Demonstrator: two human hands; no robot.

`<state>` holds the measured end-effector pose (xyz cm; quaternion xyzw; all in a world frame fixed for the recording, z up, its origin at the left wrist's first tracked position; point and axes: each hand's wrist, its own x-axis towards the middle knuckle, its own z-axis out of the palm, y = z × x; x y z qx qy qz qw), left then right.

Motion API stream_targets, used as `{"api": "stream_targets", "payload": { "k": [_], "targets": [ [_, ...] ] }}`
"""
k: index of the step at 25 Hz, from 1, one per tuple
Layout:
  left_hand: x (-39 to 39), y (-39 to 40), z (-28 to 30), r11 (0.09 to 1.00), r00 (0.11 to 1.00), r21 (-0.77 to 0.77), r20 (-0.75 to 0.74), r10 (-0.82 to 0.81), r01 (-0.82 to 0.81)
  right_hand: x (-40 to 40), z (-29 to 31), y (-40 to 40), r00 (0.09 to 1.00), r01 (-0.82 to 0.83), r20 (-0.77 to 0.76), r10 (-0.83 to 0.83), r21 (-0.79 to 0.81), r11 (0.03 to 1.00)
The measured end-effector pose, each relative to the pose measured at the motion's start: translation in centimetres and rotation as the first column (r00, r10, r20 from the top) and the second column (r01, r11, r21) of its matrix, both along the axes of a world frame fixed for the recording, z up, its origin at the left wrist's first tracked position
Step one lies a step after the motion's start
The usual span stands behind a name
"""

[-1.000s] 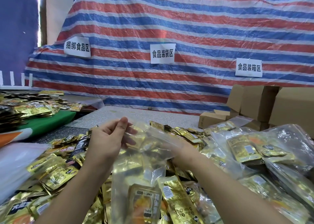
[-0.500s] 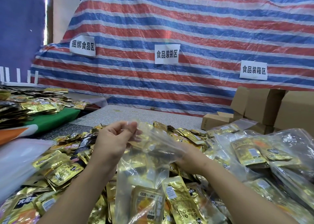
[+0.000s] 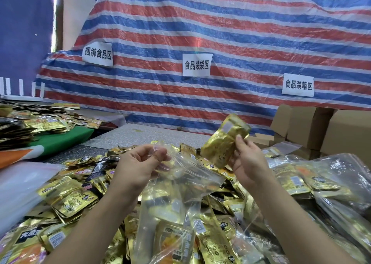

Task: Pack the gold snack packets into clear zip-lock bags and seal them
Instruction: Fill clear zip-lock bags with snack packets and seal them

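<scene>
Since a second earlier, the right hand (image 3: 248,161) had come away from the mouth of the clear zip-lock bag (image 3: 180,187) and risen to the right of it, now pinching a gold snack packet (image 3: 224,141) between thumb and fingers. That packet stood tilted in the air, above and to the right of the bag's open top, not yet inside it. The left hand (image 3: 138,166) pinched the left corner of the bag's top edge with curled fingers, holding the bag up over the heap of gold packets (image 3: 66,201) that covered the table. At least one packet (image 3: 172,241) already sat low in the bag. To the right lay filled clear bags (image 3: 313,183), and behind them stood cardboard boxes (image 3: 325,129). A striped tarp (image 3: 220,43) hung across the back with three white paper signs (image 3: 196,65) fixed to it. At the far left, more packets lay on a green cloth (image 3: 60,139).
</scene>
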<state>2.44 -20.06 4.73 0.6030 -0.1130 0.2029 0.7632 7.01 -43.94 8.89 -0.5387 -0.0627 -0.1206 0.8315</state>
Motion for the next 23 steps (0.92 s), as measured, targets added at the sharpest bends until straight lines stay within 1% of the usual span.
{"api": "stream_targets", "payload": {
  "k": [1, 2, 3, 4, 5, 9, 17, 21, 23],
  "targets": [
    [0.0, 0.0, 0.0, 1.0, 1.0, -0.001, 0.0, -0.002, 0.002, -0.8, 0.9, 0.1, 0.999, -0.046, 0.011, 0.045, 0.126, 0.991],
    [0.0, 0.0, 0.0, 1.0, 1.0, -0.002, 0.002, -0.006, 0.006, -1.7, 1.7, 0.2, 0.996, -0.088, 0.029, 0.084, 0.215, 0.973],
    [-0.1, 0.0, 0.0, 1.0, 1.0, -0.005, 0.005, -0.011, 0.011, -2.5, 2.2, 0.5, 0.993, -0.119, 0.046, 0.111, 0.269, 0.956],
    [-0.1, -0.1, 0.0, 1.0, 1.0, -0.007, 0.009, -0.018, 0.018, -3.3, 2.5, 0.7, 0.99, -0.14, 0.063, 0.128, 0.287, 0.948],
    [-0.1, -0.1, 0.0, 1.0, 1.0, -0.009, 0.014, -0.024, 0.024, -4.0, 2.7, 1.1, 0.988, -0.153, 0.08, 0.136, 0.276, 0.949],
    [-0.2, -0.2, 0.0, 0.999, 0.999, -0.022, 0.02, -0.041, 0.042, -5.3, 2.5, 2.6, 0.984, -0.136, 0.132, 0.116, 0.153, 0.979],
    [-0.6, -0.3, 0.2, 0.998, 0.998, -0.033, 0.029, -0.054, 0.055, -5.3, 1.2, 4.2, 0.978, -0.09, 0.19, 0.085, 0.017, 0.996],
    [-0.8, -0.4, 0.3, 0.998, 0.998, -0.032, 0.051, -0.048, 0.05, -5.3, 1.2, 4.0, 0.978, -0.093, 0.194, 0.081, 0.054, 0.994],
    [-0.8, -0.4, 0.3, 0.996, 0.996, -0.038, 0.06, -0.073, 0.075, -5.2, 1.3, 3.8, 0.979, -0.1, 0.184, 0.087, 0.062, 0.993]
  ]
}}
